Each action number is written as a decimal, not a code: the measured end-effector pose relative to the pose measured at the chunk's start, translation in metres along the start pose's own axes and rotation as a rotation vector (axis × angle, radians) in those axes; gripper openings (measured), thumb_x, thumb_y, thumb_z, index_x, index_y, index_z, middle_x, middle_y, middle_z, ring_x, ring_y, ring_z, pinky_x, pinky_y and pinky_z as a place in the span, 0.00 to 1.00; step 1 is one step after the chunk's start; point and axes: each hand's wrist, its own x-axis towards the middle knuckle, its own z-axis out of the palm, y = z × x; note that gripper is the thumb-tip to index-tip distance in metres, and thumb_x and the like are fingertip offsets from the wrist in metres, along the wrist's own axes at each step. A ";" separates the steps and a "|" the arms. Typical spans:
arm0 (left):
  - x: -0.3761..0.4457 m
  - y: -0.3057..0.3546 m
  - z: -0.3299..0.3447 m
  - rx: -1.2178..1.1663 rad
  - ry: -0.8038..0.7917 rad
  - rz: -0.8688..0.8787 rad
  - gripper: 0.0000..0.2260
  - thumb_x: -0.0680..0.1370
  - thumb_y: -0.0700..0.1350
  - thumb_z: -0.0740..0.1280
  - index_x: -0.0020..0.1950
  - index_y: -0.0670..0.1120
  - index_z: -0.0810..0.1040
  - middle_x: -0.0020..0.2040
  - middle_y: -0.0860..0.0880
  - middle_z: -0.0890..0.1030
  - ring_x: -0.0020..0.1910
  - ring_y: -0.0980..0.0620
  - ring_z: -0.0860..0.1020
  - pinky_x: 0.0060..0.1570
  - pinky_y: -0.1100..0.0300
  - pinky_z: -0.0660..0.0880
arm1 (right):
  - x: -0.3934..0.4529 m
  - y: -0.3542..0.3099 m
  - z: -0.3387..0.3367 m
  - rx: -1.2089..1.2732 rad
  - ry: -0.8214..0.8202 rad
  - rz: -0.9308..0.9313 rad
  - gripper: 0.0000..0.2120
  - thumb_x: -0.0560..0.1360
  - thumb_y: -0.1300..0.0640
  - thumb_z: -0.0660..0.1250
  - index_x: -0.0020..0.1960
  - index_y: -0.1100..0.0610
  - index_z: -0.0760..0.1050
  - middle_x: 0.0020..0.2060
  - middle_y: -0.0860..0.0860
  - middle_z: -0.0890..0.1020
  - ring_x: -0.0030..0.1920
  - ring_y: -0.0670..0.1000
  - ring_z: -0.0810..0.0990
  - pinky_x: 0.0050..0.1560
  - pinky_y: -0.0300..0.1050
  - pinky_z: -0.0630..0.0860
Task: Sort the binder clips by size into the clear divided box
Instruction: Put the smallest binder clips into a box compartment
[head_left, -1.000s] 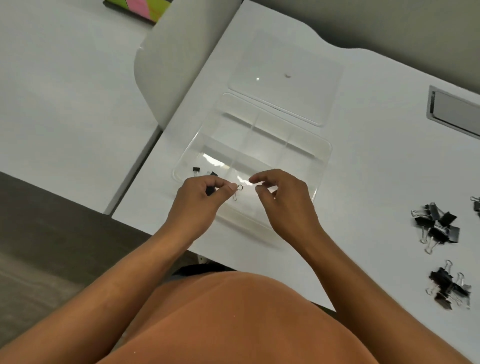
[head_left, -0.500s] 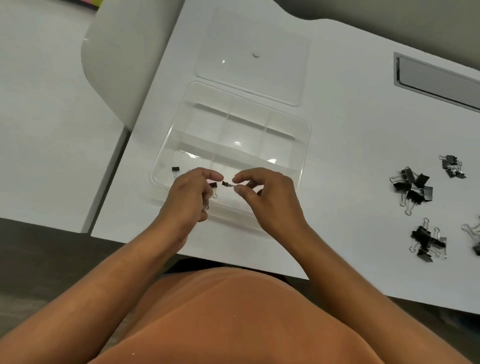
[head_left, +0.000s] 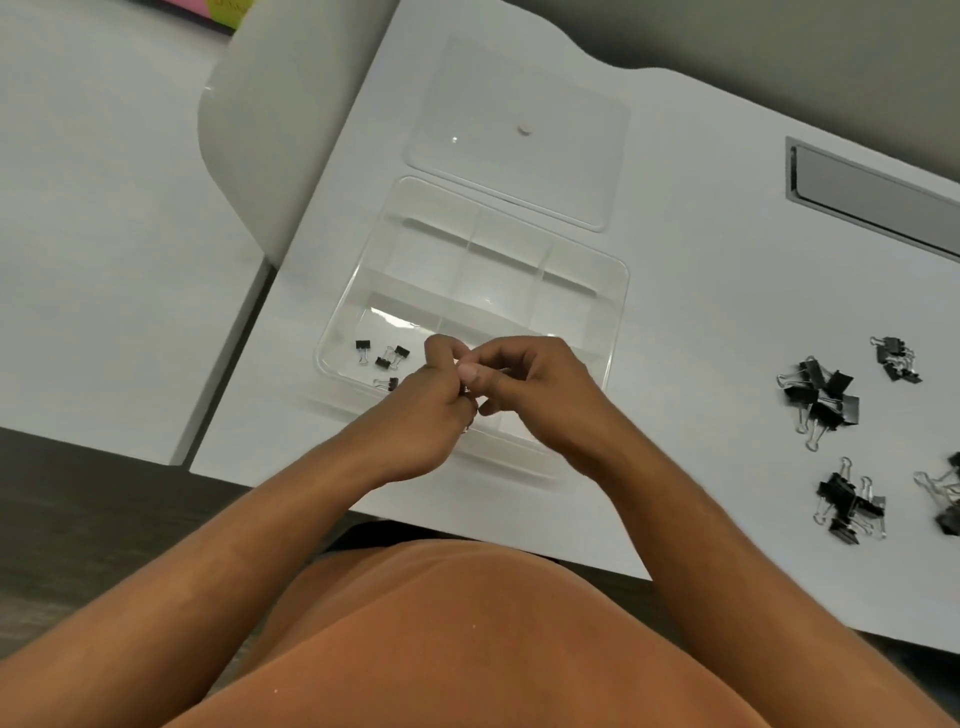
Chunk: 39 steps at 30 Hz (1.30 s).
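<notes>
A white desk (head_left: 701, 312) with a curved far edge fills the view, a grey rectangular cable slot (head_left: 872, 200) set into its right side. A second white tabletop (head_left: 104, 234) adjoins on the left. A pale chair back (head_left: 275, 119) stands between them. Dark wood-grain floor (head_left: 78, 493) shows below.
</notes>
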 end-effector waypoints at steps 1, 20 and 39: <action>0.000 -0.001 -0.001 0.011 -0.001 0.011 0.12 0.85 0.41 0.59 0.67 0.50 0.60 0.47 0.50 0.79 0.40 0.56 0.76 0.41 0.58 0.72 | 0.002 -0.002 -0.005 0.003 -0.031 0.009 0.04 0.79 0.62 0.74 0.52 0.61 0.86 0.44 0.54 0.88 0.45 0.52 0.87 0.51 0.47 0.83; -0.003 -0.022 -0.026 -0.294 0.410 0.025 0.12 0.80 0.38 0.72 0.61 0.49 0.79 0.53 0.50 0.82 0.42 0.55 0.87 0.49 0.62 0.83 | 0.015 0.008 0.013 -0.134 0.159 -0.054 0.06 0.79 0.56 0.74 0.55 0.51 0.84 0.48 0.45 0.87 0.50 0.45 0.86 0.51 0.44 0.83; 0.007 -0.002 -0.003 -0.187 0.546 0.147 0.11 0.79 0.37 0.71 0.54 0.53 0.83 0.50 0.60 0.83 0.50 0.61 0.81 0.46 0.72 0.77 | 0.006 0.020 0.005 -0.239 0.365 -0.122 0.07 0.79 0.61 0.70 0.51 0.50 0.83 0.46 0.38 0.84 0.48 0.36 0.81 0.45 0.26 0.73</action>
